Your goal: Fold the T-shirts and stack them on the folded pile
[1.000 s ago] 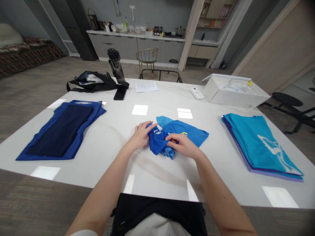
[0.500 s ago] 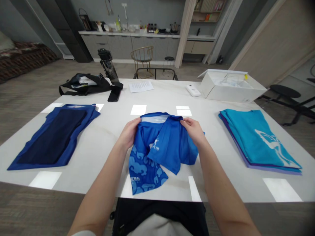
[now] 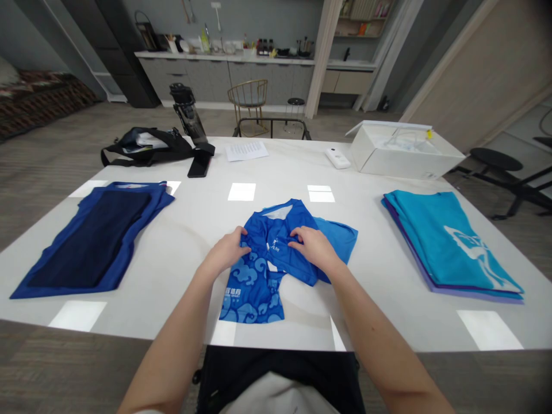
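Blue shorts (image 3: 252, 270) with a light cloud print on one leg and white lettering lie crumpled on the white table (image 3: 185, 247) in front of me. Their waist opening faces away, showing a white lining. My left hand (image 3: 233, 247) is at the left side of the shorts, thumb and fingers bent onto the cloth near the waist. My right hand (image 3: 313, 244) pinches the fabric beside the white logo. Part of the plainer, lighter blue cloth spreads out under and beyond the right hand.
Folded navy and blue clothes (image 3: 92, 236) lie left; a turquoise and purple stack (image 3: 448, 241) lies right. Farther back are a black bag (image 3: 146, 146), bottle (image 3: 190, 115), phone (image 3: 199, 164), paper sheet (image 3: 246, 151), small white device (image 3: 337, 158) and open white box (image 3: 401, 152).
Both hands have left the far waist edge and come nearer and inward on the shorts. The waistband has dropped to the table, and the printed leg lies flatter.
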A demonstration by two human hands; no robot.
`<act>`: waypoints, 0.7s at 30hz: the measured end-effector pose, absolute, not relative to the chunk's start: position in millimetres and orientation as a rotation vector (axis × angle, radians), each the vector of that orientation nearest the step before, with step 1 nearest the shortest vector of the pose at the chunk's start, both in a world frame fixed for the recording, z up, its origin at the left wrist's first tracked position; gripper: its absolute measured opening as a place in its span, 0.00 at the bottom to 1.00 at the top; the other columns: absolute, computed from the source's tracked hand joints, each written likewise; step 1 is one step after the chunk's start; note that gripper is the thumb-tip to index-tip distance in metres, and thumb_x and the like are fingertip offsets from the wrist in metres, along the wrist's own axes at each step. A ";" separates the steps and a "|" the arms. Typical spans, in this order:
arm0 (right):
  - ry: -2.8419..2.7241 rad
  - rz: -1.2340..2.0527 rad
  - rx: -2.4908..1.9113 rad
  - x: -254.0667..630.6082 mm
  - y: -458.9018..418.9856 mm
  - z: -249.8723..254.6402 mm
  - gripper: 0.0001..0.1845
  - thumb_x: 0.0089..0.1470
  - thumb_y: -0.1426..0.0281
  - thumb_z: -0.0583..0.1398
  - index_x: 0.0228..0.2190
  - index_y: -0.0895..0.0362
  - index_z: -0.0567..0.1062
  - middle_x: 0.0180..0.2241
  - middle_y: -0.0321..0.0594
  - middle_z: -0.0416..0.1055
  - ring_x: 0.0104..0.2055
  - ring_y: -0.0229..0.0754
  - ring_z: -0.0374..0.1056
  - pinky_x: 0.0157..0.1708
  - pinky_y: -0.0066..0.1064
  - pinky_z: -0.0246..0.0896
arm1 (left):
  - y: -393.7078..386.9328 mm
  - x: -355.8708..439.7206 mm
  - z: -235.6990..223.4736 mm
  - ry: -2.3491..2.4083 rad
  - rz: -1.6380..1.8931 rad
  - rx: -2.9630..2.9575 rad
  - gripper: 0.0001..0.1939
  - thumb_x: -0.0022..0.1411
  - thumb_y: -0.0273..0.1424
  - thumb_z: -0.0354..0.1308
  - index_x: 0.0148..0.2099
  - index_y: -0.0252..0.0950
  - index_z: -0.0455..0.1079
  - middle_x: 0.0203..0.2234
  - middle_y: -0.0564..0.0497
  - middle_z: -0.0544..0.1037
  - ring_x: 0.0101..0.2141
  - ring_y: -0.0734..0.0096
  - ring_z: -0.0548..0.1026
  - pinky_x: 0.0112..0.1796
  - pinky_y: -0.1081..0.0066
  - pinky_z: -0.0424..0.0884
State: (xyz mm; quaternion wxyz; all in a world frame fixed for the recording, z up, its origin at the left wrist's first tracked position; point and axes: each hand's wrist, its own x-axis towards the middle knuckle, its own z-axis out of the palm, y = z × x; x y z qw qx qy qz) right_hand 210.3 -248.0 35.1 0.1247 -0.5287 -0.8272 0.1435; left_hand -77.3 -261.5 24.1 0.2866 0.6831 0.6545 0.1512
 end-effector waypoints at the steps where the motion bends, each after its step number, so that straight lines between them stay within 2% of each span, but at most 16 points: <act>1: -2.422 0.431 -1.519 208.3 -247.0 33.5 0.06 0.61 0.67 0.64 0.40 0.54 0.80 0.37 0.42 0.77 0.38 0.45 0.72 0.37 0.34 0.58 | -261.2 -78.2 27.3 1.670 0.421 1.822 0.21 0.55 0.36 0.65 0.51 0.41 0.71 0.25 0.55 0.72 0.28 0.63 0.73 0.30 0.68 0.64; 3: -2.406 0.488 -1.451 210.5 -243.6 33.8 0.05 0.62 0.70 0.62 0.35 0.54 0.80 0.36 0.41 0.77 0.38 0.44 0.71 0.37 0.33 0.58 | -260.4 -82.2 36.3 1.470 0.495 1.768 0.16 0.56 0.36 0.64 0.47 0.41 0.73 0.24 0.56 0.70 0.27 0.67 0.70 0.29 0.70 0.64; 5: -2.319 0.612 -1.386 222.9 -238.2 38.6 0.06 0.62 0.69 0.61 0.34 0.54 0.79 0.33 0.39 0.77 0.36 0.43 0.71 0.36 0.33 0.59 | -259.8 -89.9 47.3 1.287 0.592 1.653 0.12 0.58 0.38 0.62 0.44 0.41 0.73 0.28 0.55 0.72 0.29 0.69 0.70 0.30 0.71 0.65; 9: -1.865 0.841 -1.391 282.0 -221.5 47.3 0.14 0.59 0.56 0.61 0.35 0.54 0.76 0.31 0.37 0.75 0.32 0.42 0.68 0.34 0.33 0.62 | -253.9 -113.1 59.7 1.196 0.795 1.340 0.13 0.60 0.42 0.63 0.43 0.39 0.72 0.29 0.54 0.72 0.28 0.73 0.70 0.30 0.73 0.66; 11: -1.601 0.749 -1.519 320.7 -213.0 43.7 0.17 0.56 0.54 0.62 0.36 0.55 0.76 0.31 0.38 0.75 0.33 0.43 0.68 0.36 0.34 0.63 | -246.4 -122.9 54.9 1.304 0.962 1.251 0.17 0.59 0.44 0.64 0.45 0.39 0.73 0.28 0.54 0.71 0.27 0.73 0.70 0.29 0.73 0.67; 14: -1.272 0.387 -1.882 365.1 -205.9 31.4 0.13 0.52 0.60 0.62 0.35 0.56 0.77 0.33 0.44 0.75 0.34 0.47 0.69 0.41 0.41 0.65 | -232.9 -128.1 37.5 1.678 1.204 1.314 0.21 0.59 0.45 0.62 0.50 0.38 0.74 0.35 0.50 0.75 0.29 0.70 0.73 0.32 0.70 0.70; 16: -1.169 0.203 -1.990 375.0 -204.2 25.3 0.14 0.52 0.64 0.60 0.39 0.58 0.78 0.36 0.47 0.76 0.37 0.50 0.70 0.45 0.45 0.64 | -226.5 -126.0 26.2 1.937 1.166 1.424 0.27 0.61 0.46 0.59 0.58 0.39 0.70 0.41 0.47 0.77 0.33 0.67 0.75 0.37 0.67 0.71; 18: -1.205 0.119 -1.965 367.7 -202.4 23.8 0.18 0.54 0.64 0.58 0.44 0.58 0.78 0.39 0.48 0.76 0.40 0.51 0.70 0.48 0.45 0.64 | -223.5 -122.2 19.6 2.073 0.966 1.499 0.34 0.63 0.49 0.58 0.65 0.39 0.64 0.44 0.44 0.79 0.37 0.61 0.77 0.42 0.63 0.71; 21: -1.490 0.187 -1.916 337.7 -197.5 27.5 0.21 0.57 0.58 0.59 0.47 0.56 0.78 0.44 0.48 0.76 0.42 0.50 0.71 0.48 0.43 0.65 | -224.0 -116.8 17.7 2.117 0.617 1.556 0.37 0.63 0.56 0.55 0.66 0.39 0.64 0.44 0.43 0.80 0.45 0.52 0.78 0.48 0.58 0.70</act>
